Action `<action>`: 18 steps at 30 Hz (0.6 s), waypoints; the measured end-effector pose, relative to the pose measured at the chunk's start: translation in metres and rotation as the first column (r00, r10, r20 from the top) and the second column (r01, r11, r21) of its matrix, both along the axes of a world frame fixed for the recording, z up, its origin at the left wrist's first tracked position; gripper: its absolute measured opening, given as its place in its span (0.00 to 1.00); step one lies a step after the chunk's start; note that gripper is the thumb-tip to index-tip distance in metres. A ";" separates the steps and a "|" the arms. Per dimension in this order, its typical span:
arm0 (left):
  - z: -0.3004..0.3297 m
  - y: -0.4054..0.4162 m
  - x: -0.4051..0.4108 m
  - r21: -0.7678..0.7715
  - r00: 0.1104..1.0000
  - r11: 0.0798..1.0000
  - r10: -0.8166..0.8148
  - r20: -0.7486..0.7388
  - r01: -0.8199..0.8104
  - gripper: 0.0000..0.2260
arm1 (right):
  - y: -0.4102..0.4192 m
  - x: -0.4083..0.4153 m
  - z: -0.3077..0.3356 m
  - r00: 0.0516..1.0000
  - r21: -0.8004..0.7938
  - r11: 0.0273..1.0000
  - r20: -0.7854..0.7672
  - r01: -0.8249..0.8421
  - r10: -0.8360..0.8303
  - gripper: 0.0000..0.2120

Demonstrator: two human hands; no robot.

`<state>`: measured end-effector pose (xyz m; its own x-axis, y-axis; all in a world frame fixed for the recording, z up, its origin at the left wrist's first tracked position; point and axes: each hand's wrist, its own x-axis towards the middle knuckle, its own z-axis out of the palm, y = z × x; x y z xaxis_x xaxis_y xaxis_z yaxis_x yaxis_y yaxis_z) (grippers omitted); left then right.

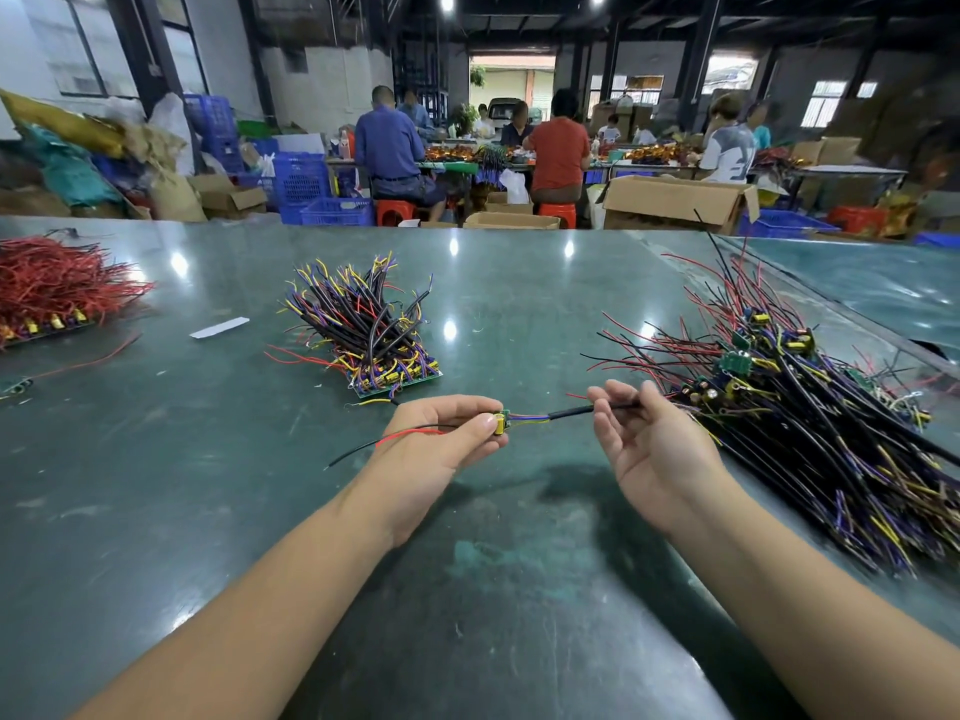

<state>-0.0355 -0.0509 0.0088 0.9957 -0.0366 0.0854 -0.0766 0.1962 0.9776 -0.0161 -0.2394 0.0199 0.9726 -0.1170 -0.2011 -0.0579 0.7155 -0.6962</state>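
My left hand (441, 433) pinches a small green circuit board (502, 422) with a yellow part on it, held just above the table. A red wire (410, 434) and a black wire (353, 453) trail from the board to the left across my palm. Blue and yellow leads run right from the board into a black sleeved cable (571, 411). My right hand (644, 439), palm up, holds that cable between thumb and fingers, about a hand's width from the board.
A green table (208, 511) bears a stacked bundle of wired boards (363, 330) ahead, a large loose pile of wired boards (810, 407) at the right, red-wired boards (52, 288) at far left and a white strip (219, 327). Several people sit working at tables behind.
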 end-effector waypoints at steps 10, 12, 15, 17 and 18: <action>0.009 0.003 0.002 -0.349 0.990 0.934 -0.115 -0.085 0.079 0.07 | -0.008 0.002 0.007 0.995 0.247 0.965 -0.059 0.089 -0.076 0.21; 0.010 0.002 0.002 -0.390 0.985 0.916 -0.145 -0.098 0.097 0.08 | -0.005 0.003 0.006 0.995 0.258 0.962 -0.063 0.093 -0.079 0.19; 0.010 0.000 0.001 -0.401 0.975 0.902 -0.207 -0.078 0.160 0.08 | -0.004 0.004 0.004 0.990 0.217 0.968 -0.078 0.130 -0.116 0.18; 0.009 0.001 0.000 -0.390 0.976 0.905 -0.210 -0.061 0.170 0.08 | -0.006 0.003 0.003 0.992 0.164 0.978 -0.037 0.126 -0.121 0.19; 0.009 0.003 0.001 -0.379 0.979 0.911 -0.198 -0.054 0.163 0.08 | -0.007 0.002 0.004 0.994 0.144 0.983 -0.008 0.112 -0.112 0.20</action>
<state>-0.0348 -0.0477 0.0174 0.9791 -0.1993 0.0392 0.0782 0.5478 0.8329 -0.0138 -0.2467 0.0234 0.9549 -0.1952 -0.2239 0.0285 0.8105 -0.5851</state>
